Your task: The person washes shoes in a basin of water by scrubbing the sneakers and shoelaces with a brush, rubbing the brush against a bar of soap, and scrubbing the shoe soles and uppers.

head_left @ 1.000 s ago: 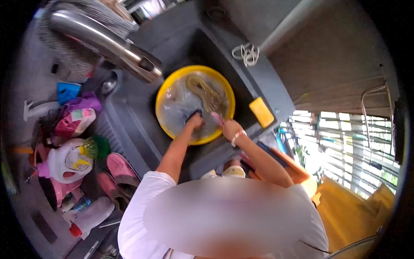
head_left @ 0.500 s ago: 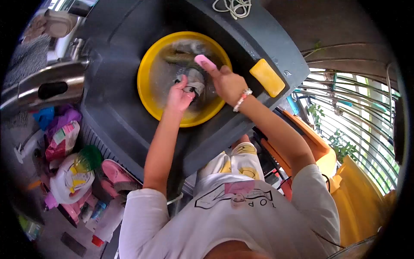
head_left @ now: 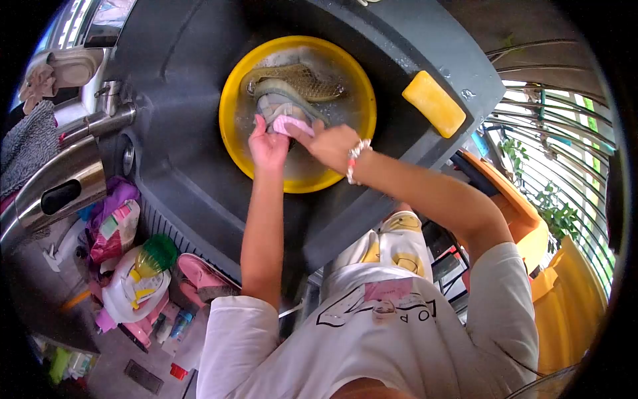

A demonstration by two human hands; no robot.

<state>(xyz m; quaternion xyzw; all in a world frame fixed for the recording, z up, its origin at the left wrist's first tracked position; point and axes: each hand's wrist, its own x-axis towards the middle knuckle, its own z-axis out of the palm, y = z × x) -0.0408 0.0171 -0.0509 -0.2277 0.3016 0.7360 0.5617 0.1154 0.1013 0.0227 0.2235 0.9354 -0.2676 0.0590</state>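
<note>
Right hand point(head_left: 333, 143) pinches pink scrubber point(head_left: 291, 125); left hand point(head_left: 269, 149), fingers hidden, I cannot tell. Wet shoe point(head_left: 281, 100) beyond: probably slippery, hold its sole.

Round yellow plastic basin point(head_left: 229, 110): one, upper centre of the frame. Shoes inside it: two, comprising one olive mesh shoe point(head_left: 312, 83) and one pale-grey shoe point(head_left: 269, 90). Bare hands: two, the left hand point(head_left: 269, 149) and the right hand point(head_left: 332, 147). Small pink oval brush point(head_left: 292, 124): one, upper centre. Yellow rectangular sponge point(head_left: 434, 104): one, upper right. White beaded bracelet point(head_left: 353, 163): one, centre. Thick polished-steel tap point(head_left: 86, 166): one, left. Dark-grey sink point(head_left: 183, 126): one, upper half.
</note>
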